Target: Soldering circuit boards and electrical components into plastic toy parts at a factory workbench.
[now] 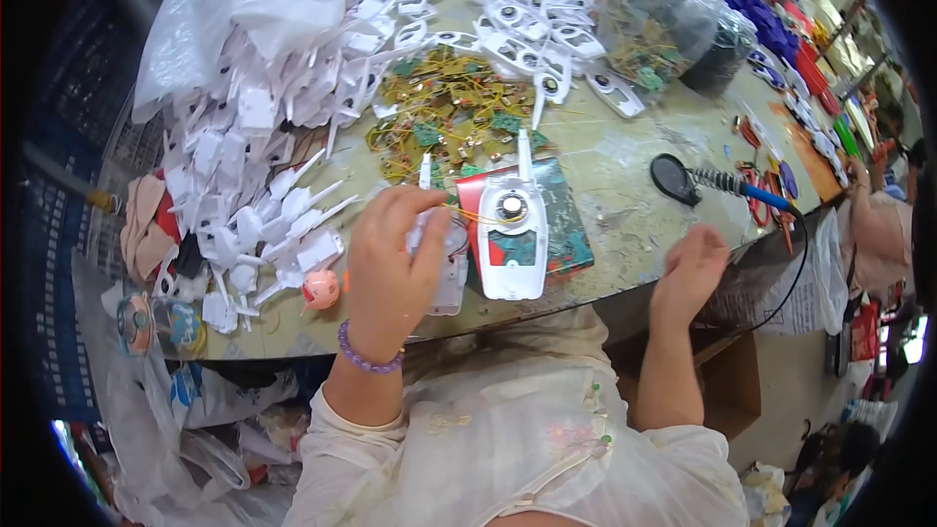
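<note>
A white plastic casing half with a round black-and-white speaker and a long antenna-like tip lies on a red and green box. Thin yellow wires run from the speaker to the fingertips of my left hand, which pinches them. Partly under that hand lies a second white casing half. Over the table's front edge, to the right of the box, my right hand has its fingers curled together; anything in them is hidden. Beyond it a soldering iron with a blue handle rests in a spring holder.
Green circuit boards with yellow wires are heaped behind the box. White casings pile up at left, and more casings with speakers at the back. A clear bag of boards, hand tools and a pink round object are around.
</note>
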`<state>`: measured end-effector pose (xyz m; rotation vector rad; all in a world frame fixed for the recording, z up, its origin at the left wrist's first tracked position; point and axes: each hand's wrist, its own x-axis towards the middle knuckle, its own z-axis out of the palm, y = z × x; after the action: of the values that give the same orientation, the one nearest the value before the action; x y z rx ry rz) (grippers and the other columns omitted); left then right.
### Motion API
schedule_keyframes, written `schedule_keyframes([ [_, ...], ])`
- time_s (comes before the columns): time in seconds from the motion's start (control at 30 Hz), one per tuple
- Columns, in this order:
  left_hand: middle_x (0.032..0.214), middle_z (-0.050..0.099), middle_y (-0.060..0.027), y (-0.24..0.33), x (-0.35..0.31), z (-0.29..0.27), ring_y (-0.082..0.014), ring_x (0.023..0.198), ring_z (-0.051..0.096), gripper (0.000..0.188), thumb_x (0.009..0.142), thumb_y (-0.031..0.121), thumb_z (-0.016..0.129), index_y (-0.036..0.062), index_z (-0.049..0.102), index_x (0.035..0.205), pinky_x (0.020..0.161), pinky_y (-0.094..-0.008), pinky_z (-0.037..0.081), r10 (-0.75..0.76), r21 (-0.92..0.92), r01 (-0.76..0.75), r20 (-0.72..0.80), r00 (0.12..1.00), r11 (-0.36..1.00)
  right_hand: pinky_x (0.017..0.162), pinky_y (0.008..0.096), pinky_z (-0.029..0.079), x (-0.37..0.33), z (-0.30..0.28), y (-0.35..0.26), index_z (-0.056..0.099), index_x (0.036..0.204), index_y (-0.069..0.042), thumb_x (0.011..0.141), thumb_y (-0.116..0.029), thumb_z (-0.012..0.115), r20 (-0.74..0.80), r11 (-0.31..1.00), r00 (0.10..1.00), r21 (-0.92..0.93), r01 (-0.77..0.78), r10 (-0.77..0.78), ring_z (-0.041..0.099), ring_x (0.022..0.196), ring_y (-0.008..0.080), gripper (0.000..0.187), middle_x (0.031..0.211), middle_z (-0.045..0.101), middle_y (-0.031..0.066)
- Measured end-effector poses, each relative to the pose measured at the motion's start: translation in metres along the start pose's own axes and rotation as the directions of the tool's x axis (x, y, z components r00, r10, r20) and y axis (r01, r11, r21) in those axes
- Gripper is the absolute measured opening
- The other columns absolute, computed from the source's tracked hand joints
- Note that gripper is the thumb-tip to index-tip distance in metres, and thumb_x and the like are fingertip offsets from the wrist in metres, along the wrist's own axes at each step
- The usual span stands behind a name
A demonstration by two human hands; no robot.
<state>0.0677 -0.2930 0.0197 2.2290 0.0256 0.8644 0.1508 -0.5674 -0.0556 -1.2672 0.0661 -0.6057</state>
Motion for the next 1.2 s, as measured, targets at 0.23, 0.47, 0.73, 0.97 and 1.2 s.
schedule_keyframes([
  [0.23,0.077,0.057,-0.0013,-0.024,-0.083,-0.047,-0.0084,0.067,0.055,0.009,0.087,0.008,0.061,0.0003,0.057,0.089,0.06,-0.023,0.045,-0.435,-0.345,0.451,0.128,0.892,0.823,0.046,0.0286,0.04,-0.059,0.059,-0.055,0.06,0.109,-0.007,0.074,-0.023,0.074,0.937,0.735,0.3,-0.076,0.673,-0.177,0.051,0.051,0.0164,0.041,0.064,0.052,0.002],
  [0.47,0.131,0.046,-0.0174,-0.035,-0.122,-0.033,-0.026,0.125,0.043,0.043,0.092,0.017,0.052,-0.0013,0.042,0.13,0.102,-0.0389,0.037,-0.22,-0.491,0.779,0.871,0.439,-0.389,0.053,0.0342,0.045,-0.06,0.062,-0.055,0.062,0.091,-0.005,0.067,-0.011,0.076,0.938,0.673,0.24,-0.009,0.739,-0.251,0.056,0.063,0.025,0.028,0.073,0.057,0.0075],
  [0.73,0.123,0.053,-0.0137,-0.025,-0.083,-0.014,-0.0241,0.113,0.053,0.037,0.095,0.027,0.048,0.0038,0.047,0.125,0.094,-0.0352,0.046,-0.325,-0.49,0.705,0.871,0.369,-0.513,0.052,0.0316,0.045,-0.06,0.062,-0.062,0.061,0.09,-0.003,0.067,-0.008,0.077,0.928,0.705,0.228,0.049,0.708,-0.293,0.057,0.063,0.0231,0.028,0.077,0.058,0.0108],
  [0.97,0.118,0.057,-0.0124,0.0,-0.112,-0.018,-0.0216,0.108,0.058,0.037,0.096,0.025,0.046,0.0033,0.044,0.126,0.087,-0.0312,0.049,-0.457,-0.623,0.777,0.718,0.525,-0.087,0.067,0.0289,0.049,-0.07,0.056,-0.066,0.063,0.099,-0.002,0.071,0.009,0.066,0.789,0.686,0.405,0.029,0.727,-0.462,0.06,0.081,0.0248,0.03,0.097,0.058,0.0159],
  [1.2,0.123,0.054,-0.0146,0.002,-0.137,-0.009,-0.0257,0.107,0.058,0.039,0.095,0.016,0.043,0.0068,0.033,0.132,0.087,-0.0378,0.05,-0.512,-0.653,0.757,0.647,0.566,0.011,0.07,0.0333,0.051,-0.076,0.065,-0.049,0.068,0.096,-0.004,0.07,0.005,0.069,0.662,0.308,0.193,0.061,0.949,-0.724,0.058,0.087,0.0284,0.028,0.106,0.054,0.0168],
])
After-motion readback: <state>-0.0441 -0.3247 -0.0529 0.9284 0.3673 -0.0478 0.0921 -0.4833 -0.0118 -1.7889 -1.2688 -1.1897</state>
